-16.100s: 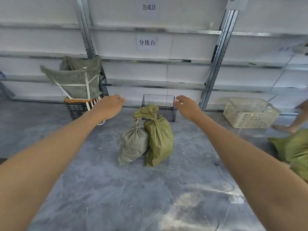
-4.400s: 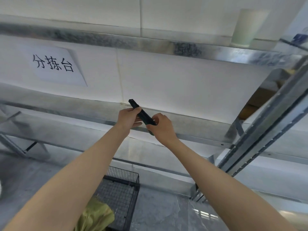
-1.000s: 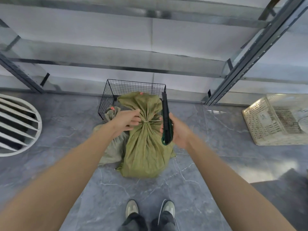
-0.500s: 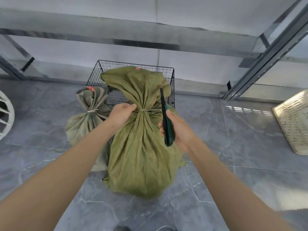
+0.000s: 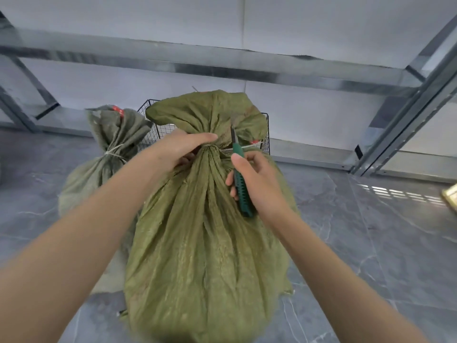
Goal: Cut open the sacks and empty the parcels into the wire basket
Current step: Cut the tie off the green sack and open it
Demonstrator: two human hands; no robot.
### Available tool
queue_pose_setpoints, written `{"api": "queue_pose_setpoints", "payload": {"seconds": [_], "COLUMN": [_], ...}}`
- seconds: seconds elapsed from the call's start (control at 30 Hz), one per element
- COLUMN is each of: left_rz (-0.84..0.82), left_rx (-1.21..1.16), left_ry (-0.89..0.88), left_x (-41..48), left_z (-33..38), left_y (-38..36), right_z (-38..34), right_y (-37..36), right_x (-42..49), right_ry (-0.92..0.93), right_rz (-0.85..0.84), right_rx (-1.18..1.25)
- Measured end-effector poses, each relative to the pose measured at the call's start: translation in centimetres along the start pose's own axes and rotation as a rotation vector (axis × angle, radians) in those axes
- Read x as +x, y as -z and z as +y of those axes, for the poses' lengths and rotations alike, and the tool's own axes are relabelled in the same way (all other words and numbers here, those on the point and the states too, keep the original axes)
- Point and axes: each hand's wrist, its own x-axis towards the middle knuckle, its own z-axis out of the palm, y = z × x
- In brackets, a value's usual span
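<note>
Nearest on the grey stone floor [image 5: 371, 243] stands a bulging olive sack [image 5: 202, 243], its neck gathered and bound by a pale cord [image 5: 252, 146]. At that neck the left hand [image 5: 180, 149] curls around the bunched cloth, gripping it at the tie. Just beside it the right hand [image 5: 259, 181] is wrapped around a green-handled utility knife [image 5: 241, 194], blade pointing up and meeting the cord. Left of these stands a second, greyer sack [image 5: 108, 154], also tied. Behind both sits the black wire basket [image 5: 158, 132], largely hidden, in front of metal shelving [image 5: 222, 68].
</note>
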Motion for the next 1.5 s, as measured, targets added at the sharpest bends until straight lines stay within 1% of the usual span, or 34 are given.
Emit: {"api": "queue_pose_setpoints", "payload": {"seconds": [0.1, 0.23, 0.43, 0.53, 0.63, 0.8, 1.0, 1.1, 1.3, 1.4, 1.5], "left_rz": [-0.013, 0.031, 0.094, 0.125, 0.105, 0.006, -0.105, -0.143, -0.103, -0.122, -0.195], "left_rx": [-0.058, -0.191, -0.263, -0.297, -0.311, -0.140, -0.038, -0.036, -0.078, -0.107, -0.140], "left_ry": [-0.004, -0.032, -0.193, -0.277, -0.335, -0.395, -0.465, -0.468, -0.435, -0.401, -0.354], "left_x": [-0.5, -2.0, -3.4, -4.0, -4.3, -4.5, -4.6, -4.5, -3.6, -3.1, -2.9], "left_z": [0.5, 0.4, -0.9, -1.3, -1.5, -2.0, -2.2, -2.5, -3.1, -3.3, -3.0], "left_y": [-0.3, -0.5, -0.8, -1.1, -1.3, -1.2, -0.2, 0.4, 1.0, 1.3, 1.8], "right_z": [0.6, 0.3, -0.7, -1.2, -1.6, -1.6, -0.8, -0.3, 0.5, 0.3, -0.1], "right_y": [0.2, 0.4, 1.2, 1.5, 1.4, 1.1, 0.9, 0.8, 1.2, 1.0, 0.8], "right_x": [0.1, -0.7, -1.2, -1.1, -1.2, -1.4, -2.1, -2.7, -3.7, -3.9, -3.8], "right_ry": [0.000, -0.031, -0.024, 0.024, 0.071, 0.143, 0.228, 0.286, 0.308, 0.311, 0.310], "right_rz": [-0.017, -0.035, -0.036, -0.027, -0.028, -0.028, 0.044, 0.082, 0.149, 0.173, 0.163], "right_rx": [0.022, 0.044, 0.029, -0.068, -0.147, -0.263, -0.417, -0.561, -0.971, -1.067, -1.154]}}
